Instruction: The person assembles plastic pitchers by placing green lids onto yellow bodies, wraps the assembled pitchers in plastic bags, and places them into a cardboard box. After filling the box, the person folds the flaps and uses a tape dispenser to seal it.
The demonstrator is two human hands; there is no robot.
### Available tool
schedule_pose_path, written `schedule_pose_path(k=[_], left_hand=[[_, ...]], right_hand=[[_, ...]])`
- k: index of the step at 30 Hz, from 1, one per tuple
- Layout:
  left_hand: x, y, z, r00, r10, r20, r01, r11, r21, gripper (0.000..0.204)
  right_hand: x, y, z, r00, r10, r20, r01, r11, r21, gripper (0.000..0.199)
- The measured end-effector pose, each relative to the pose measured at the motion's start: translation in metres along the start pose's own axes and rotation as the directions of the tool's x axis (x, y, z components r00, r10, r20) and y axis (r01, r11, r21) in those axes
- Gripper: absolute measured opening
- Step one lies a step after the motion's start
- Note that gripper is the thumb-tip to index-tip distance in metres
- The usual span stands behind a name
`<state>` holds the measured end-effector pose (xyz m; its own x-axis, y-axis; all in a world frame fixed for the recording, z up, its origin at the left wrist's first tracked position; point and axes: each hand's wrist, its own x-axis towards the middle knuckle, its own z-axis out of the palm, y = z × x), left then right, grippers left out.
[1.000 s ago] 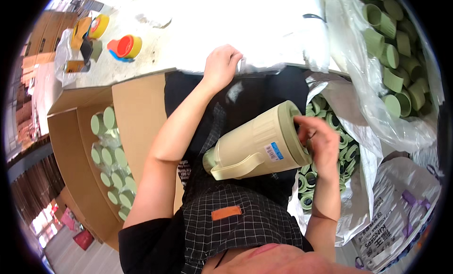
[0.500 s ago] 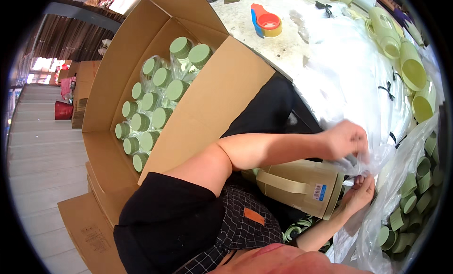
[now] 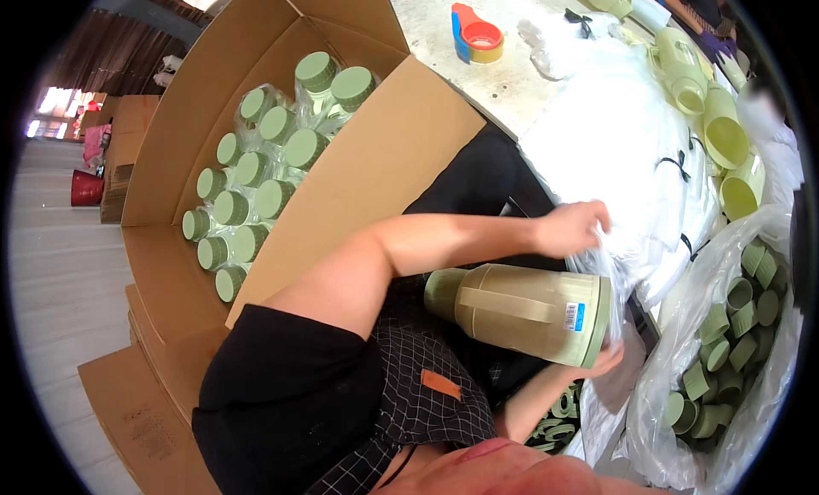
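A pale green thermos jug [image 3: 529, 316] lies sideways across my lap, its handle facing up and its green base rim to the right. Pinched in my left hand [image 3: 580, 226] is the edge of a thin clear plastic bag [image 3: 607, 269], just beyond the jug's base. My right hand [image 3: 607, 360] is at the near side of that base. Its fingers close on the lower part of the bag, though they are partly hidden. Between both hands the bag hangs stretched beside the base.
At the left, an open cardboard box [image 3: 367, 145] holds several bagged jugs with green lids. A stack of white plastic bags [image 3: 614, 145] covers the table, beside a tape roll dispenser [image 3: 479, 39]. Yellow-green jug shells [image 3: 725, 128] and a lined bin of green cups [image 3: 725, 358] stand right.
My hands have moved apart, spreading the bag between them. The left hand went up and left, the right one down and left beside the jug's base. The jug shows more fully now.
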<state>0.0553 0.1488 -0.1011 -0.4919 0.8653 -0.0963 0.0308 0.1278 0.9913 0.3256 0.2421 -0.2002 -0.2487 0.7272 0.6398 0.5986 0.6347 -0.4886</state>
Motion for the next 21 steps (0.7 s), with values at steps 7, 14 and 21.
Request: schedule_pose_path(k=[7,14,21], left_hand=[[-0.162,0.07,-0.03,0.869,0.494,0.004,-0.423,0.74,0.523,0.064],[-0.253,-0.005,-0.072,0.928,0.108,-0.357,0.114,0.831,0.545,0.046],[-0.299,0.013,-0.255,0.468,0.417,-0.779,0.283,0.764,0.579,0.025]], right_hand=[[-0.064,-0.139,-0.057,0.746,0.222,0.627,-0.645,0.472,0.601,0.039],[-0.067,-0.183,-0.039,0.141,-0.29,0.947,-0.755,0.587,0.293,0.08],[0.03,-0.357,-0.017,0.479,-0.789,0.384,-0.391,0.199,0.898,0.086]])
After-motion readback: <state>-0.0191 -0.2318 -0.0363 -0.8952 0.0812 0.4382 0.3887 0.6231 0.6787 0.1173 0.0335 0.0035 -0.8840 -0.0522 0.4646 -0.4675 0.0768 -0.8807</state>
